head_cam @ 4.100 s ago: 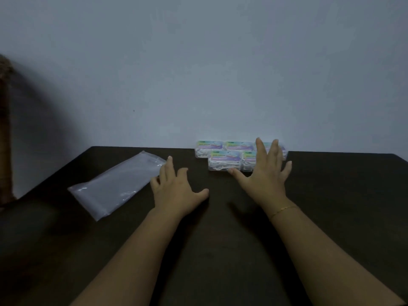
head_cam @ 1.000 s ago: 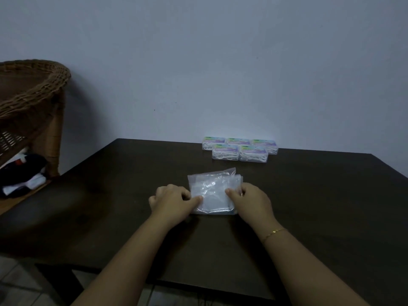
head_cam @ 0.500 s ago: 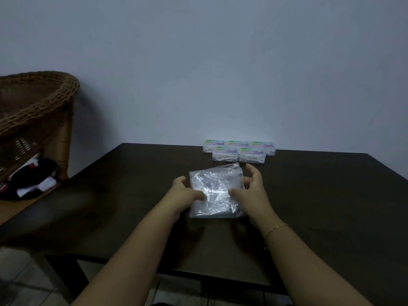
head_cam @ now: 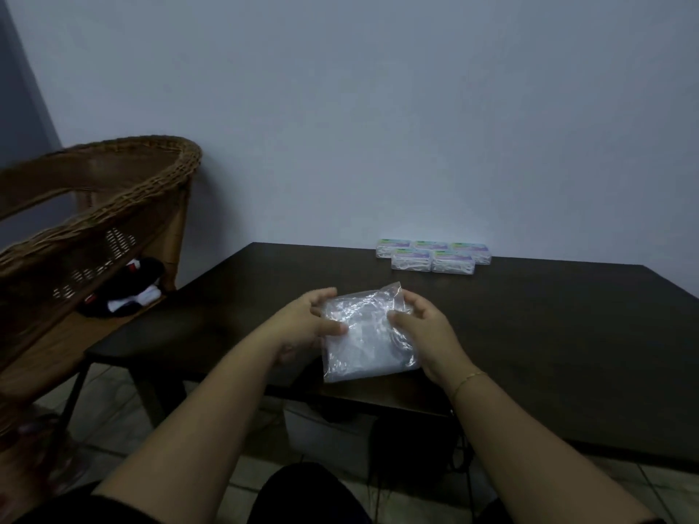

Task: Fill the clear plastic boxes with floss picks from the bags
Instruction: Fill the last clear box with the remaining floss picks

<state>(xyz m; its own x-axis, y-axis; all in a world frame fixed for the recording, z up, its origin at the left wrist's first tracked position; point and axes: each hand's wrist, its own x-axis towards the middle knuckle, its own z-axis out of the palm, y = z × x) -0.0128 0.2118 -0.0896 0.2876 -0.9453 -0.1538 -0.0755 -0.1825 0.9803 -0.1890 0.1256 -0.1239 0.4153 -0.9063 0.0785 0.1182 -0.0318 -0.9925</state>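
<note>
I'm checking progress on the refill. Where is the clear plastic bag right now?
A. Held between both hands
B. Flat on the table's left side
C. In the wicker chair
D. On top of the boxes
A: the left hand and right hand grip the plastic bag from either side, well short of the boxes.

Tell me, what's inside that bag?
The bag, held by the left hand and right hand, shows only whitish, crinkled plastic. Glare and blur hide any contents.
</note>
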